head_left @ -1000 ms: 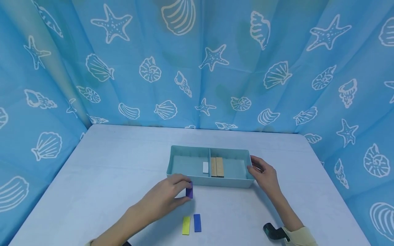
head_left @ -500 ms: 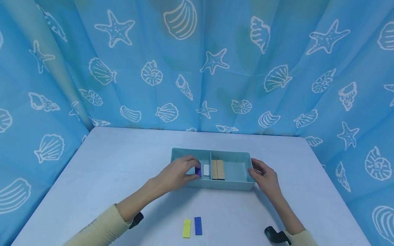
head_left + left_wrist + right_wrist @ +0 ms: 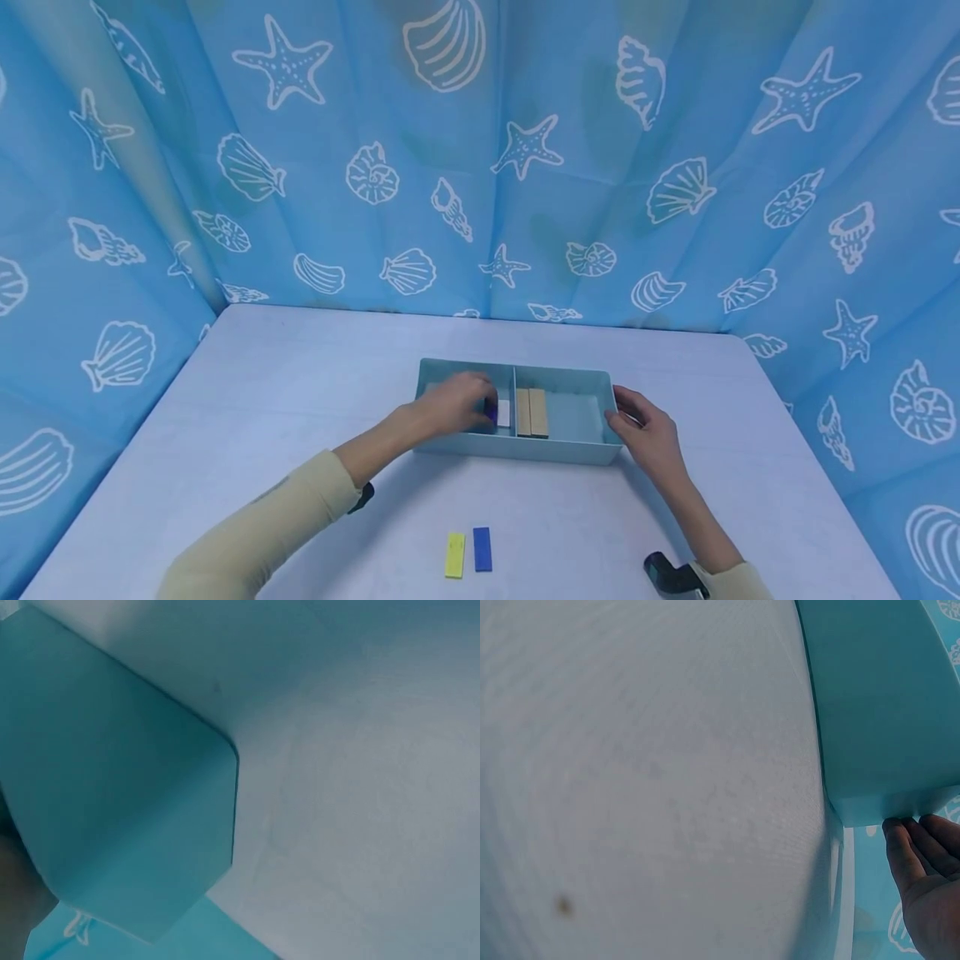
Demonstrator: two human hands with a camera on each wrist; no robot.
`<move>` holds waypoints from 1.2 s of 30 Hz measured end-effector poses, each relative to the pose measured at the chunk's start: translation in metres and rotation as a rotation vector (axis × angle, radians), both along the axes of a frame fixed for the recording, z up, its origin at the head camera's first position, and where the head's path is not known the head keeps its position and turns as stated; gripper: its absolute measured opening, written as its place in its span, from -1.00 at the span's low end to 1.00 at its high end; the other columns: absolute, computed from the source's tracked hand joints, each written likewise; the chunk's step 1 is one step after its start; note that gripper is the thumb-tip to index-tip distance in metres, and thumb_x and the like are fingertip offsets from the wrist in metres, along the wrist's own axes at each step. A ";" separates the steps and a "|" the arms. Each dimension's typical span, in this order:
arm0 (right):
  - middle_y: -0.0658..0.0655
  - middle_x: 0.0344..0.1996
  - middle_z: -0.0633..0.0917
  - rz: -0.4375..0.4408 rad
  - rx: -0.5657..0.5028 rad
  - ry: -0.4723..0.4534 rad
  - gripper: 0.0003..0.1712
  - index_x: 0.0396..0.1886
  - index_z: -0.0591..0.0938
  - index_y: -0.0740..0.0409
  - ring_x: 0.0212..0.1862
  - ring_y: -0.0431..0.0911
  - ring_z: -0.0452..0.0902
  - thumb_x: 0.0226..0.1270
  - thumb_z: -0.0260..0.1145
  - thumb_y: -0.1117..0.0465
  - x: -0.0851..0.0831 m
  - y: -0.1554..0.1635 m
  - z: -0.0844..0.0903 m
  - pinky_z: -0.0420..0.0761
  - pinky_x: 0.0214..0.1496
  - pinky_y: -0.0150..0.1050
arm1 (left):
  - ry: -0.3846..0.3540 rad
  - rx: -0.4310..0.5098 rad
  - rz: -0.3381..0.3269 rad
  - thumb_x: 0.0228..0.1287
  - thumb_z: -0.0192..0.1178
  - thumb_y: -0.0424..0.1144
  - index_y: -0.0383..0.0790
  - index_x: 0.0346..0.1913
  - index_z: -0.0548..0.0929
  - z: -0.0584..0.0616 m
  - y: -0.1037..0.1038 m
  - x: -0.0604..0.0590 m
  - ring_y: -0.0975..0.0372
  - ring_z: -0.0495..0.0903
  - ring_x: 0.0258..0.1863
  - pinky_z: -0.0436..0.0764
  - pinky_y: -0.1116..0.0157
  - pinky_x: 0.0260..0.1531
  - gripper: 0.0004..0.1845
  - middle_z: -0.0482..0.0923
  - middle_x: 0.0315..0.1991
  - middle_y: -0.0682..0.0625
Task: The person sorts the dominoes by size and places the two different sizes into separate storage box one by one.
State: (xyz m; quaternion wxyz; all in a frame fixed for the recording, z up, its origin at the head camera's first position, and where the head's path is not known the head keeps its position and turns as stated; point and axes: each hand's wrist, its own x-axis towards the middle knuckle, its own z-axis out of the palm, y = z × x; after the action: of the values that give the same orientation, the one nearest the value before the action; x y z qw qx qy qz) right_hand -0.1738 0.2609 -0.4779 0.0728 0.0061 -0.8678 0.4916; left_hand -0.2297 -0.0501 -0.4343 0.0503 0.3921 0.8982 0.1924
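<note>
In the head view my left hand reaches into the left compartment of a pale teal divided box. It pinches a small purple block, mostly hidden behind the fingers. Just right of that block is a white block, near the divider. Two tan blocks stand side by side in the right compartment, against the divider. My right hand holds the box's right end, thumb over the rim. The right wrist view shows fingertips touching that end wall from outside.
A yellow block and a blue block lie side by side on the white table, in front of the box. A blue curtain with white shells and starfish hangs behind and along both sides.
My left hand has carried the purple block from in front of the box, over its front wall, into the left compartment beside the white block. The right hand has stayed at the box's right end.
</note>
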 end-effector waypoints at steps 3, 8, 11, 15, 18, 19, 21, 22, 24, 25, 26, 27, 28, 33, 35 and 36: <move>0.31 0.28 0.51 -0.002 0.004 -0.003 -0.46 0.36 0.43 0.29 0.31 0.17 0.42 0.45 0.24 0.24 0.000 0.000 0.001 0.44 0.25 -0.14 | 0.000 -0.029 -0.006 0.20 0.43 -0.28 -0.27 -0.09 0.73 -0.002 0.004 -0.003 0.21 0.63 -0.13 0.61 0.36 -0.10 -0.76 0.66 -0.18 -0.01; 0.31 0.28 0.51 -0.004 0.005 -0.003 -0.46 0.36 0.43 0.29 0.31 0.16 0.43 0.44 0.24 0.25 0.000 -0.001 0.000 0.45 0.24 -0.18 | -0.007 -0.064 0.008 0.19 0.44 -0.28 -0.27 -0.09 0.74 -0.003 0.008 -0.005 0.23 0.62 -0.17 0.61 0.40 -0.15 -0.76 0.66 -0.21 0.00; 0.31 0.28 0.51 -0.001 0.000 -0.004 -0.46 0.36 0.43 0.30 0.31 0.16 0.43 0.44 0.24 0.25 0.000 -0.001 0.000 0.45 0.23 -0.22 | -0.011 -0.075 0.014 0.19 0.44 -0.28 -0.26 -0.10 0.75 -0.005 0.008 -0.006 0.25 0.62 -0.20 0.60 0.42 -0.18 -0.76 0.66 -0.23 0.01; 0.32 0.28 0.51 0.007 -0.005 0.005 -0.46 0.36 0.43 0.30 0.30 0.16 0.43 0.44 0.25 0.25 0.001 0.000 0.001 0.44 0.24 -0.22 | -0.018 -0.060 0.013 0.18 0.45 -0.29 -0.26 -0.13 0.75 -0.006 0.006 -0.007 0.26 0.61 -0.22 0.60 0.42 -0.19 -0.78 0.65 -0.25 0.02; 0.32 0.27 0.51 0.009 -0.005 0.008 -0.45 0.36 0.43 0.31 0.30 0.16 0.43 0.44 0.25 0.25 0.001 0.000 0.001 0.44 0.24 -0.22 | -0.028 -0.050 0.012 0.17 0.45 -0.29 -0.26 -0.13 0.74 -0.006 0.006 -0.008 0.26 0.61 -0.22 0.60 0.42 -0.19 -0.78 0.65 -0.25 0.02; 0.33 0.27 0.51 0.009 -0.004 0.007 -0.45 0.36 0.43 0.31 0.30 0.16 0.43 0.44 0.25 0.25 0.001 0.001 0.001 0.44 0.24 -0.24 | -0.031 -0.048 0.013 0.17 0.45 -0.28 -0.26 -0.13 0.74 -0.006 0.006 -0.008 0.26 0.62 -0.22 0.60 0.41 -0.19 -0.78 0.65 -0.25 0.02; 0.33 0.28 0.51 0.006 0.000 0.003 -0.45 0.36 0.43 0.31 0.30 0.16 0.43 0.44 0.24 0.25 0.001 0.001 0.001 0.44 0.23 -0.27 | -0.032 -0.052 0.011 0.17 0.45 -0.27 -0.27 -0.13 0.74 -0.007 0.006 -0.008 0.25 0.62 -0.21 0.61 0.40 -0.16 -0.77 0.65 -0.24 0.02; 0.33 0.27 0.51 0.006 0.000 0.001 -0.45 0.36 0.43 0.31 0.30 0.16 0.44 0.44 0.24 0.24 0.001 0.001 0.002 0.44 0.23 -0.29 | -0.030 -0.055 0.010 0.17 0.46 -0.27 -0.27 -0.12 0.74 -0.007 0.006 -0.008 0.25 0.62 -0.21 0.61 0.40 -0.16 -0.76 0.65 -0.24 0.02; 0.33 0.27 0.51 0.007 -0.002 -0.001 -0.45 0.36 0.43 0.31 0.29 0.16 0.44 0.44 0.24 0.24 0.001 0.000 0.002 0.45 0.22 -0.32 | -0.028 -0.062 0.010 0.17 0.46 -0.26 -0.27 -0.11 0.73 -0.007 0.006 -0.008 0.25 0.62 -0.20 0.61 0.39 -0.14 -0.75 0.66 -0.23 0.01; 0.33 0.28 0.51 0.008 -0.003 -0.002 -0.45 0.36 0.43 0.31 0.30 0.16 0.44 0.44 0.24 0.24 0.001 0.000 0.002 0.44 0.22 -0.33 | -0.025 -0.064 0.008 0.17 0.46 -0.26 -0.27 -0.11 0.73 -0.008 0.007 -0.008 0.24 0.62 -0.19 0.61 0.39 -0.13 -0.75 0.66 -0.23 0.01; 0.33 0.28 0.51 0.008 -0.003 -0.003 -0.45 0.36 0.42 0.31 0.30 0.16 0.44 0.45 0.24 0.24 0.001 0.000 0.002 0.44 0.22 -0.34 | -0.023 -0.066 0.009 0.17 0.46 -0.26 -0.26 -0.11 0.73 -0.008 0.007 -0.008 0.24 0.62 -0.19 0.61 0.39 -0.13 -0.74 0.66 -0.23 0.01; 0.33 0.28 0.51 0.009 -0.005 -0.003 -0.45 0.36 0.42 0.31 0.30 0.16 0.43 0.45 0.24 0.23 0.001 0.001 0.002 0.44 0.22 -0.34 | -0.021 -0.068 0.009 0.17 0.46 -0.26 -0.26 -0.10 0.73 -0.009 0.007 -0.008 0.24 0.63 -0.18 0.61 0.39 -0.13 -0.74 0.66 -0.22 0.01; 0.33 0.28 0.51 0.010 -0.008 -0.004 -0.45 0.36 0.42 0.32 0.30 0.16 0.43 0.45 0.24 0.23 0.001 0.001 0.002 0.44 0.22 -0.34 | -0.019 -0.070 0.011 0.17 0.46 -0.26 -0.26 -0.10 0.73 -0.009 0.007 -0.008 0.24 0.63 -0.18 0.61 0.39 -0.12 -0.74 0.66 -0.22 0.02; 0.33 0.28 0.51 0.006 -0.008 -0.006 -0.45 0.37 0.42 0.31 0.30 0.16 0.43 0.45 0.24 0.24 0.001 0.000 0.002 0.44 0.22 -0.32 | -0.015 -0.072 0.019 0.17 0.45 -0.26 -0.24 -0.09 0.73 -0.011 0.008 -0.009 0.24 0.63 -0.17 0.61 0.40 -0.11 -0.74 0.66 -0.21 0.03; 0.32 0.28 0.51 0.004 -0.003 -0.007 -0.45 0.37 0.42 0.31 0.30 0.16 0.43 0.44 0.24 0.24 0.001 0.000 0.001 0.44 0.23 -0.29 | -0.012 -0.075 0.019 0.17 0.46 -0.26 -0.23 -0.08 0.73 -0.012 0.008 -0.009 0.24 0.63 -0.16 0.61 0.39 -0.10 -0.73 0.66 -0.20 0.03; 0.33 0.28 0.51 0.003 0.000 -0.007 -0.45 0.36 0.42 0.31 0.30 0.16 0.44 0.44 0.24 0.24 0.001 0.000 0.001 0.44 0.23 -0.26 | -0.011 -0.076 0.018 0.17 0.46 -0.25 -0.23 -0.07 0.73 -0.011 0.008 -0.009 0.24 0.63 -0.15 0.61 0.39 -0.09 -0.72 0.66 -0.20 0.02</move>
State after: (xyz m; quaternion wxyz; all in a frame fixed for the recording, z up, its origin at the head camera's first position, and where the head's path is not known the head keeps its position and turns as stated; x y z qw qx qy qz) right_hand -0.1725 0.2610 -0.4766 0.0693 0.0058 -0.8680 0.4917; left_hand -0.2388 -0.0424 -0.4458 0.0684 0.3808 0.9080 0.1606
